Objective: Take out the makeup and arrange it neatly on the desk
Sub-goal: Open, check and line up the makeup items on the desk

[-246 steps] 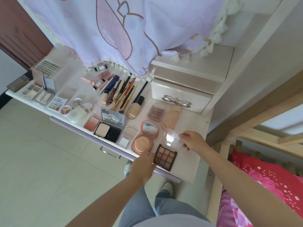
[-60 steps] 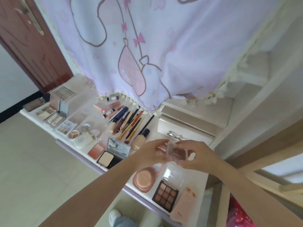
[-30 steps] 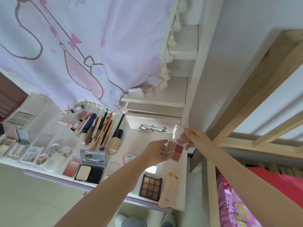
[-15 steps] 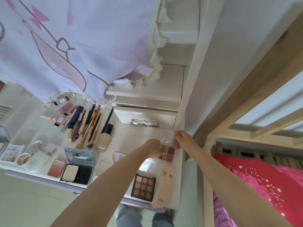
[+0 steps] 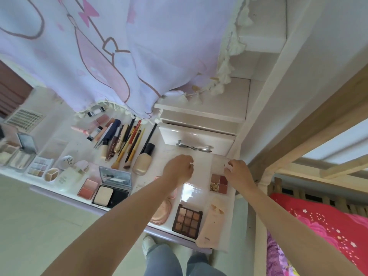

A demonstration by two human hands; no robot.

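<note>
both hands (image 5: 180, 168) (image 5: 237, 172) over desk (image 5: 201, 164), 4-pan palette (image 5: 218, 183) btwn

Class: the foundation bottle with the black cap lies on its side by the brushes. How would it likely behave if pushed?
The foundation bottle looks rounded and lies flat, so it would probably roll sideways toward the brushes. It looks rigid, perhaps glass, so likely heavy for its size and breakable.

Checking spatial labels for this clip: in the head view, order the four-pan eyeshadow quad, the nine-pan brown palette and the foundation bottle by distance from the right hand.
From the right hand:
1. Four-pan quad, right beside it.
2. Nine-pan palette, near the desk's front edge.
3. Foundation bottle, beyond the left hand.
</note>
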